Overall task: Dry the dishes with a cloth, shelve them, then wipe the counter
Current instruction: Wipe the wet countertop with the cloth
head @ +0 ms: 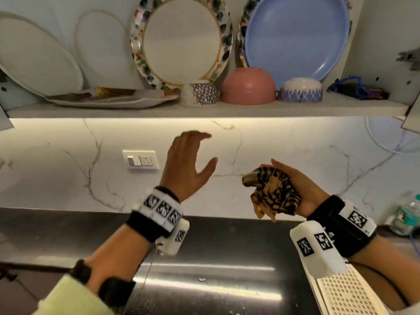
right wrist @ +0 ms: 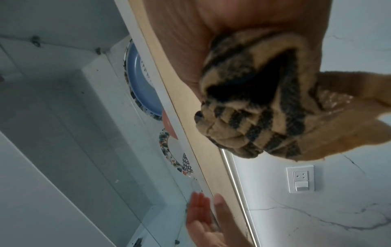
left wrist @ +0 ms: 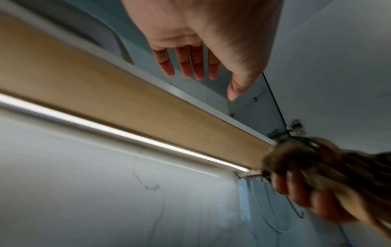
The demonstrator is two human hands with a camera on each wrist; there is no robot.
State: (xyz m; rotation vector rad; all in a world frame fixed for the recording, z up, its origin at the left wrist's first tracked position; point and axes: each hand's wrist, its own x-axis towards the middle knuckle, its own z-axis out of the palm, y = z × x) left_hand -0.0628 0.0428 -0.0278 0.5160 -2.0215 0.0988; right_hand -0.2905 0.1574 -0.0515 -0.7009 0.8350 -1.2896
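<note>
Nearest me is the table [head: 204, 276], dark and glossy, with a few pale specks and what look like droplets on it (the wiping is not yet done, I judge). A white perforated rack [head: 347, 292] lies at its right edge.

Above it, my right hand [head: 302, 189] has its fingers curled round the cloth [head: 272, 189], a yellow and black striped rag bunched into a wad. It is soft and light and will take any shape I press it into. Balled like this it covers little, so I would shake it out flat under my palm before sweeping the table, holding it by the middle so the edges trail. Loose corners hang below my palm and could drag through wet patches.

My left hand [head: 188, 164] is raised, fingers nearly straight and a little apart, thumb out, holding nothing.

Farther off, the shelf [head: 204, 110] carries the dishes. Plates [head: 181, 42] lean upright against the back wall and bowls [head: 247, 89] sit upside down in front of them. They are hard, smooth and breakable, and the leaning ones could slide, so I would take any of them by the rim with both hands. A bottle [head: 406, 214] stands at the far right against the marble wall.
</note>
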